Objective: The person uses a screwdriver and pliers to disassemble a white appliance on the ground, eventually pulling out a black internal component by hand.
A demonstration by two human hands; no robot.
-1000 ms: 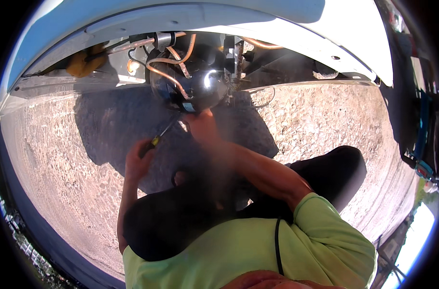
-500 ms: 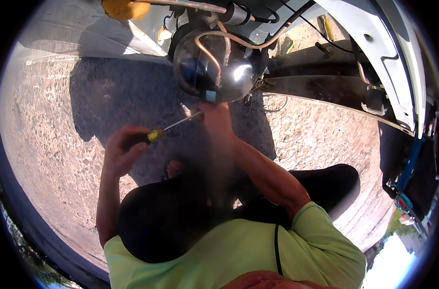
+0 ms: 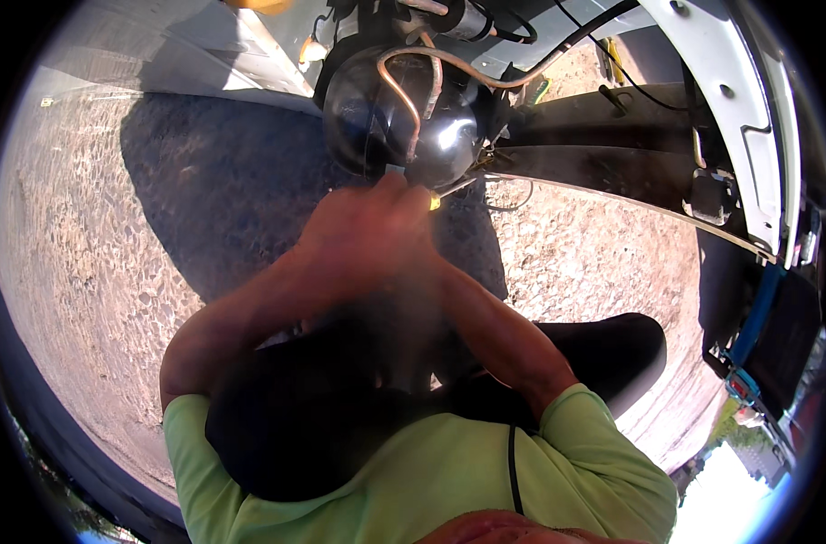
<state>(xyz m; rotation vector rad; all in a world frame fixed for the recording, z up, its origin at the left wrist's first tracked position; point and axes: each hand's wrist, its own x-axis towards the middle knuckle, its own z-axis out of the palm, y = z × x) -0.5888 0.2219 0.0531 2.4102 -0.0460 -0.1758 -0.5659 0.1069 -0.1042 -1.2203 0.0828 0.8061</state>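
My left hand (image 3: pixel 349 222) is closed round a screwdriver (image 3: pixel 434 200); the yellow part of its handle sticks out past the fingers, and the thin shaft points up to the right. This hand overlaps my right hand (image 3: pixel 413 218), whose fingers are mostly hidden and blurred. Both hands are against the near lower side of a black, rounded compressor (image 3: pixel 445 150), just under a small pale label (image 3: pixel 394 170). A bent copper tube (image 3: pixel 399 86) runs down onto the compressor. What the screwdriver's tip touches cannot be made out.
Dark metal rails (image 3: pixel 603 127) extend right from the compressor, beside a white panel edge (image 3: pixel 767 136). A thin loose wire (image 3: pixel 522 201) hangs below them. A yellow-handled tool (image 3: pixel 612 63) lies farther back. Rough, stony ground (image 3: pixel 576 245) surrounds my folded legs (image 3: pixel 603 349).
My left hand has swung up and right with the screwdriver, from apart to over my right hand. The screwdriver now sits right of the hands. My right hand stays by the compressor.
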